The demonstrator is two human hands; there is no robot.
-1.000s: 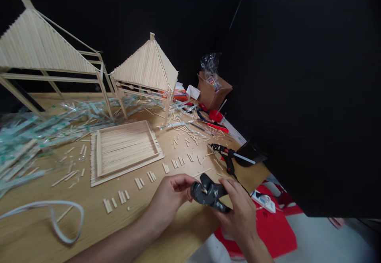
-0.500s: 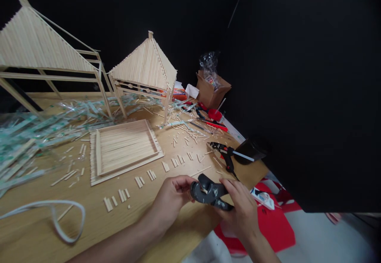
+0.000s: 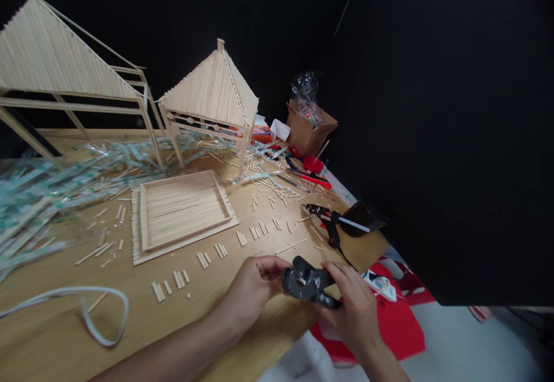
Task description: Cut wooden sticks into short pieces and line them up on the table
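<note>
My right hand is wrapped round the handles of dark cutting pliers, held over the table's front edge. A pale end of a thin wooden stick shows between the jaws. Close against the jaws, my left hand is closed in a pinch on that stick, most of it hidden by the fingers and the tool. Short cut stick pieces lie in small groups in a slanting row beyond my left hand. Behind them rests a shallow wooden tray-like base built of sticks.
Two stick-built roofed models stand at the back. Clear and green plastic wrappers cover the left side. A glue gun lies at the right near a black container. A white cable loops at front left; a cardboard box stands behind.
Both hands and the pliers have shifted very slightly to the right in the picture. The grips look the same, and the view has tilted a little.
</note>
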